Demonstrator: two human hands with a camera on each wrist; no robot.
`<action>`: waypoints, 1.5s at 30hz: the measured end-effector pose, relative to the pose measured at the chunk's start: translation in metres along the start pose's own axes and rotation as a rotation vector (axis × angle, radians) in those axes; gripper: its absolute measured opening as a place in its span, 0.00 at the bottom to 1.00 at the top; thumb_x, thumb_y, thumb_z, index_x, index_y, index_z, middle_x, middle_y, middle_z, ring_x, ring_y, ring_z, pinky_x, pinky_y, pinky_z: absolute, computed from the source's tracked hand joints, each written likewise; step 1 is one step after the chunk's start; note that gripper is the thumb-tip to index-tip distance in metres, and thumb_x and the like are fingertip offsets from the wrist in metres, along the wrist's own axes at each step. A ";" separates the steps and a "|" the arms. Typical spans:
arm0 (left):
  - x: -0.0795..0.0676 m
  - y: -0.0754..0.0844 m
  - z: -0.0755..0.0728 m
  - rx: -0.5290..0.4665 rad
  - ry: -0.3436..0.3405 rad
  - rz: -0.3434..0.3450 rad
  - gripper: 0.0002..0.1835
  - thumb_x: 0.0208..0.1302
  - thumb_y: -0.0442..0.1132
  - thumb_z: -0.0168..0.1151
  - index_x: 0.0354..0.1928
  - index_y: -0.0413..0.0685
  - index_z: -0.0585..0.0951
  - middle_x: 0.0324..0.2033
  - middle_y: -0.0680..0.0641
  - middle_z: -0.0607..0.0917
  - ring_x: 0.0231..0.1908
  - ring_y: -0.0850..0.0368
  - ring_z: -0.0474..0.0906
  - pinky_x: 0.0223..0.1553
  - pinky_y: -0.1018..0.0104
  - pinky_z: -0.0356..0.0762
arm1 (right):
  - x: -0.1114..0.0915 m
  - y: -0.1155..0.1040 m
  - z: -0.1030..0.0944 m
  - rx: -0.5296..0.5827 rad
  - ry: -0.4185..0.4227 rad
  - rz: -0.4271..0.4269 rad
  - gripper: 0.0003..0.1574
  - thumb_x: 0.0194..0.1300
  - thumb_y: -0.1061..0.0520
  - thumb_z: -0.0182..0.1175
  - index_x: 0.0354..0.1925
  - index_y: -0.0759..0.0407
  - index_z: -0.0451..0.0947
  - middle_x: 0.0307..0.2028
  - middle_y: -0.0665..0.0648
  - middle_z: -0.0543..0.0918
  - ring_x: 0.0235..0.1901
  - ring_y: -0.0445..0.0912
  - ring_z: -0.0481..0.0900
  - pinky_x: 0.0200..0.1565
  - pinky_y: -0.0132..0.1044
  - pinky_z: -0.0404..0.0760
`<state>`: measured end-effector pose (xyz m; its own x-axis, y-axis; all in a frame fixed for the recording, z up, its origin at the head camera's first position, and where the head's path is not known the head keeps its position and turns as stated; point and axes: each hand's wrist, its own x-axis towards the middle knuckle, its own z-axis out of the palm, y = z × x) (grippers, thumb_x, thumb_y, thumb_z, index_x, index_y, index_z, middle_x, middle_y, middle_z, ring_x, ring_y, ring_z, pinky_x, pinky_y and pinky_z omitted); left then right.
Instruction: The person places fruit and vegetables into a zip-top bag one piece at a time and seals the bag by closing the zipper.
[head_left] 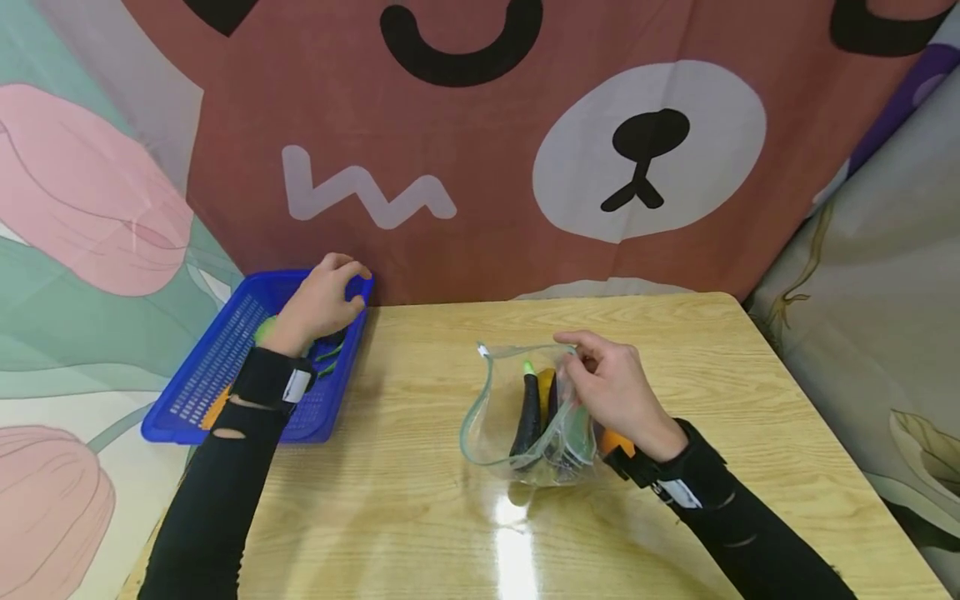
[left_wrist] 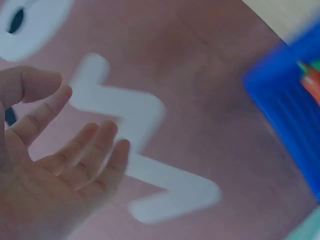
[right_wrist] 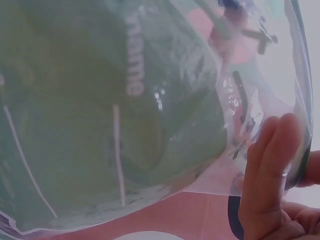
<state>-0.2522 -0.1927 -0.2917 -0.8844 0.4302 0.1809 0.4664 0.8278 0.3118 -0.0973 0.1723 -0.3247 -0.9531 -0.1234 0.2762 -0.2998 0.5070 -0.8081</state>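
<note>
Over the far right part of the blue plastic basket (head_left: 337, 408) is my left hand (head_left: 318, 300). In the left wrist view its fingers are loosely bent with nothing between them. My right hand (head_left: 615, 383) pinches the right side of the mouth of a clear zip bag (head_left: 487, 417). That bag stands with its mouth spread. A long dark eggplant (head_left: 529, 408) with a pale green tip leans inside, beside a yellow piece (head_left: 546, 387) and other dark and green pieces. In the right wrist view the bag's printed side (right_wrist: 150, 130) fills much of the picture.
Inside the basket lie a light green piece (head_left: 264, 329), an orange piece (head_left: 215, 408) and dark pieces with green stems, partly hidden by the left arm. Another orange piece (head_left: 617, 443) shows under the right wrist. A printed cloth (head_left: 480, 250) hangs behind the wooden table (head_left: 420, 375).
</note>
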 end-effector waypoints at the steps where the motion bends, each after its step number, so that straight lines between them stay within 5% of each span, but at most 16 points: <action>1: 0.002 -0.009 0.000 0.001 -0.026 -0.031 0.21 0.57 0.32 0.56 0.55 0.38 0.74 0.60 0.31 0.63 0.53 0.32 0.65 0.47 0.42 0.67 | 0.000 0.000 0.000 0.001 0.000 0.001 0.18 0.70 0.62 0.51 0.57 0.59 0.74 0.20 0.52 0.76 0.14 0.46 0.73 0.13 0.37 0.69; 7: 0.007 -0.059 0.004 0.013 -0.126 -0.161 0.22 0.58 0.34 0.59 0.55 0.35 0.73 0.57 0.26 0.63 0.57 0.26 0.58 0.53 0.36 0.61 | -0.001 0.000 0.000 0.015 0.002 -0.001 0.19 0.69 0.63 0.51 0.57 0.59 0.74 0.22 0.52 0.77 0.14 0.47 0.73 0.14 0.37 0.69; 12: 0.004 -0.089 0.020 0.052 -0.191 -0.183 0.24 0.55 0.35 0.63 0.54 0.33 0.73 0.54 0.23 0.67 0.55 0.27 0.60 0.52 0.37 0.62 | -0.001 0.000 0.000 0.022 -0.001 0.006 0.19 0.70 0.62 0.51 0.57 0.59 0.74 0.23 0.53 0.78 0.15 0.47 0.74 0.14 0.37 0.69; 23: -0.001 -0.099 0.039 0.081 -0.398 -0.367 0.42 0.53 0.49 0.68 0.67 0.44 0.61 0.57 0.26 0.56 0.52 0.27 0.57 0.42 0.27 0.64 | 0.000 0.000 0.001 0.018 -0.011 0.019 0.19 0.70 0.61 0.51 0.57 0.59 0.74 0.23 0.53 0.78 0.15 0.48 0.74 0.14 0.37 0.70; 29: -0.001 -0.111 0.040 0.065 -0.393 -0.492 0.48 0.53 0.50 0.69 0.70 0.42 0.53 0.61 0.20 0.45 0.57 0.19 0.50 0.43 0.23 0.59 | 0.000 0.000 0.000 0.006 -0.015 0.009 0.19 0.70 0.62 0.51 0.58 0.59 0.73 0.22 0.52 0.77 0.15 0.50 0.74 0.15 0.37 0.71; 38: 0.001 -0.127 0.055 0.104 -0.355 -0.535 0.58 0.48 0.51 0.71 0.72 0.42 0.44 0.61 0.17 0.39 0.55 0.14 0.52 0.44 0.27 0.64 | -0.003 0.002 -0.003 -0.018 -0.002 0.016 0.19 0.70 0.60 0.52 0.57 0.59 0.74 0.20 0.52 0.76 0.13 0.46 0.73 0.13 0.37 0.68; 45: -0.019 -0.137 0.056 0.067 -0.312 -0.590 0.54 0.47 0.47 0.72 0.69 0.38 0.48 0.57 0.15 0.45 0.52 0.10 0.51 0.46 0.27 0.64 | -0.003 0.001 0.000 -0.004 -0.002 0.025 0.19 0.69 0.62 0.52 0.57 0.59 0.74 0.24 0.52 0.78 0.14 0.48 0.74 0.14 0.37 0.70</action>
<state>-0.2997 -0.2941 -0.3904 -0.9587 -0.0262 -0.2832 -0.0901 0.9724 0.2150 -0.0951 0.1728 -0.3262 -0.9605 -0.1126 0.2545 -0.2756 0.5136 -0.8126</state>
